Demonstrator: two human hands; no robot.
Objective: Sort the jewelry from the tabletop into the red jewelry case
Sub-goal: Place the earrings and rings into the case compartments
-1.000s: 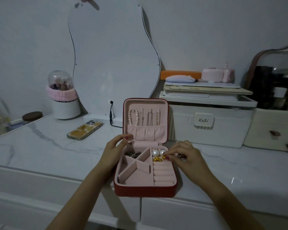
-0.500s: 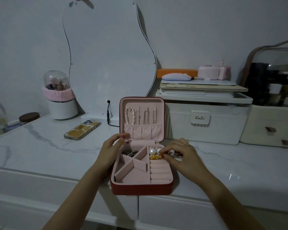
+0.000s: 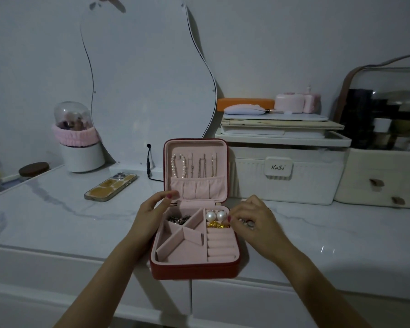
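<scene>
The red jewelry case [image 3: 194,271] lies open at the front edge of the marble tabletop, with a pink lining. Its raised lid [image 3: 195,170] holds a pearl bracelet [image 3: 178,165] and several thin chains. Two pearl earrings [image 3: 215,215] and gold pieces [image 3: 217,225] sit in the back right compartment, dark silver jewelry [image 3: 179,219] in the back left one. My left hand [image 3: 152,215] grips the case's left wall near the hinge. My right hand [image 3: 252,223] rests at the case's right edge, fingers pinched on small silver pieces by the gold ones.
A phone [image 3: 111,186] lies to the left of the case, with a black cable [image 3: 149,166] behind it. A white organiser box [image 3: 284,171] and a drawer unit [image 3: 379,183] stand right behind the case. A wavy mirror [image 3: 147,79] leans on the wall.
My right hand's fingertips have crept slightly along the case's right edge by the gold pieces. The left hand keeps its hold on the case. The view shifted a little.
</scene>
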